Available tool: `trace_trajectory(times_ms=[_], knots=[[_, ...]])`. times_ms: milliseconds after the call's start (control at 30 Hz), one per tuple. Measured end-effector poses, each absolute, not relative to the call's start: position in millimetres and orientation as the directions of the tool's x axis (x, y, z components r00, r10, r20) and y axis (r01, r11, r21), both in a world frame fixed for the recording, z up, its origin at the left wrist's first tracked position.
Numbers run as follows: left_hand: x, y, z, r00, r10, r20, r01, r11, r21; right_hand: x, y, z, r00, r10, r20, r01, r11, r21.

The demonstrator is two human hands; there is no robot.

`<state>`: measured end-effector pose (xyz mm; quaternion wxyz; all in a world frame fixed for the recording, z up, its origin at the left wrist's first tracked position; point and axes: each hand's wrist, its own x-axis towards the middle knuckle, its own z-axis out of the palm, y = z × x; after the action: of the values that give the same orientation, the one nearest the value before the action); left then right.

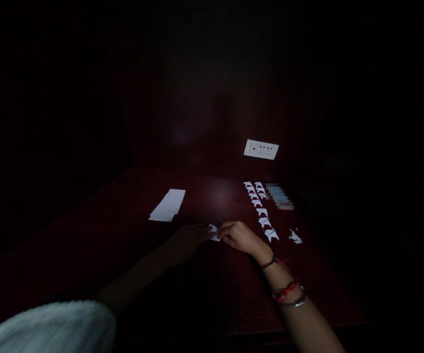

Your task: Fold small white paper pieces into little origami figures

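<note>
A small folded piece of white paper [214, 232] lies low over the dark red table, between my two hands. My left hand [189, 240] is in shadow, its fingertips closed on the paper's left side. From the right, my right hand [240, 236] pinches the other side with curled fingers. Parts of the paper are hidden under the fingers, so its exact folds cannot be made out. Right of my hands, several folded white paper pieces [264, 221] with pointed ends lie in two rows running away from me.
White paper strips [168, 205] lie stacked on the left of the table [212, 196]. Small paper scraps [295, 237] sit beyond the rows at right, near a blurred flat bluish object [280, 196]. A white socket panel [261, 149] is on the back wall. The surroundings are very dark.
</note>
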<state>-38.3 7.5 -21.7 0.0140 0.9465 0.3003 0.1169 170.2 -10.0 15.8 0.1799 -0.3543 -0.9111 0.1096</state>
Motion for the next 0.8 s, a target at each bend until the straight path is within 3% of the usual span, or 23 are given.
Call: trace_trajectory(times_ms=[333,800], knots=[[-34.9,2.2,-14.2,0.770,0.612,0.180,0.599,-0.791,0.125,169.7,-9.4,16.9,-0.659,0.711,0.245,0.596,0.692,-0.407],[-34.9,1.4,-14.3,0.753,0.632,0.182,0.615,-0.775,0.144,169.2,-17.4,26.7,-0.622,0.767,0.160,0.731,0.641,-0.233]])
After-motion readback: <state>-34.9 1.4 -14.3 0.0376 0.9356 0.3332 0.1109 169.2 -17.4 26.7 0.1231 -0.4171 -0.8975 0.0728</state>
